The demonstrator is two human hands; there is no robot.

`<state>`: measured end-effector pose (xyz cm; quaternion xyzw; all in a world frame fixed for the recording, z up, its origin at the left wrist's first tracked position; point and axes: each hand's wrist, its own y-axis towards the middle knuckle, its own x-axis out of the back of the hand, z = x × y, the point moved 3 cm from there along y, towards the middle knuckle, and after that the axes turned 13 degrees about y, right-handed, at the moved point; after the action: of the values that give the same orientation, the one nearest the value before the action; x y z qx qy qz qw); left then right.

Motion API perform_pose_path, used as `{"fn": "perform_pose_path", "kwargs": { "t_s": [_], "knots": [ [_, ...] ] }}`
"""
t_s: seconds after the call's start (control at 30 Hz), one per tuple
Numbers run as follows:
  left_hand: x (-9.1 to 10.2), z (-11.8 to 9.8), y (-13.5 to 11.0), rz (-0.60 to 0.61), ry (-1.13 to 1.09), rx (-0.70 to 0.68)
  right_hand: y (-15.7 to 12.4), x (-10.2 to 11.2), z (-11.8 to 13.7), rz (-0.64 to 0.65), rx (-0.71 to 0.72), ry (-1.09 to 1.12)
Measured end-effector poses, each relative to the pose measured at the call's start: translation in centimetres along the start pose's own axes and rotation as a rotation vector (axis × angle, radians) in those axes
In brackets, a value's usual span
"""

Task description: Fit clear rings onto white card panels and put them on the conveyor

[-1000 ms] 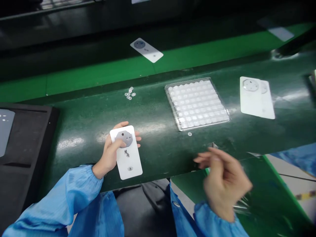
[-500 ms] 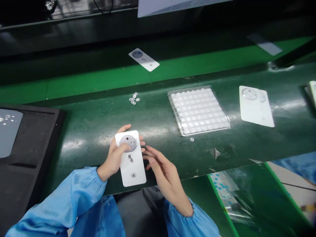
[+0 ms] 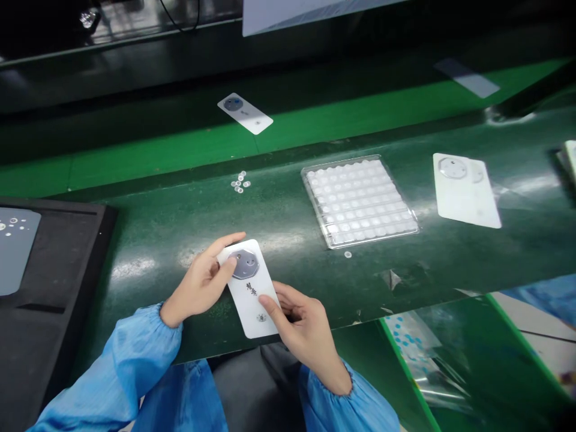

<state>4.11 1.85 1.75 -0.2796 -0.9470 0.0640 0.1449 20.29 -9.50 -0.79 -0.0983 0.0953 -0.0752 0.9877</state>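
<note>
A white phone back cover (image 3: 240,307) with a grey round camera area and dark printed characters is held tilted above the front edge of the bench. My left hand (image 3: 200,282) grips its upper left side, the thumb lying on the edge of the camera area. At the lower right edge, my right hand (image 3: 303,324) pinches the cover with its thumb on the front; its other fingers are partly hidden behind. Beyond the cover lies a small cluster of round pieces (image 3: 240,183). To the right is a clear tray (image 3: 327,234) with rows of white round pieces.
One loose ring (image 3: 348,255) lies before the tray. White covers (image 3: 468,201) rest at the right, another cover (image 3: 252,120) on the green strip behind. A black foam tray (image 3: 74,258) stands at left. Below the bench edge at right is a plastic bag (image 3: 414,342) with blue dots.
My right hand has moved in and taken hold of the cover's lower right edge. The cover has turned and its top leans left; my left hand has shifted to its left edge.
</note>
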Motion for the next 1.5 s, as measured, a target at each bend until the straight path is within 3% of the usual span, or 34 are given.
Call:
{"fn": "perform_pose_path", "kwargs": {
  "t_s": [0.2,0.5,0.7,0.77,0.9,1.13,1.33,1.5],
  "knots": [
    [-1.0,1.0,0.5,-0.035,0.004,0.052,-0.4,0.2,0.5,0.01,0.135,-0.247],
    [-0.4,0.4,0.8,0.208,-0.001,0.013,-0.9,0.6,0.3,0.002,0.15,-0.292],
    [-0.9,0.9,0.9,0.059,0.088,0.053,-0.7,0.4,0.4,0.013,0.2,-0.335],
    [-0.9,0.8,0.9,0.069,0.159,0.04,-0.7,0.4,0.1,0.01,0.178,-0.322],
    [0.0,0.3,0.6,0.13,0.265,-0.065,-0.8,0.7,-0.1,0.027,0.094,-0.231],
    [0.6,-0.4,0.4,-0.172,0.501,-0.393,-0.4,0.6,0.2,0.102,0.009,-0.224],
    [0.4,-0.3,0.4,-0.208,0.942,-0.724,-0.4,0.5,0.4,0.098,0.033,-0.271],
    [-0.2,-0.1,0.4,-0.206,1.16,-0.769,-0.1,0.7,0.5,0.115,0.019,-0.285]
  ]
}}
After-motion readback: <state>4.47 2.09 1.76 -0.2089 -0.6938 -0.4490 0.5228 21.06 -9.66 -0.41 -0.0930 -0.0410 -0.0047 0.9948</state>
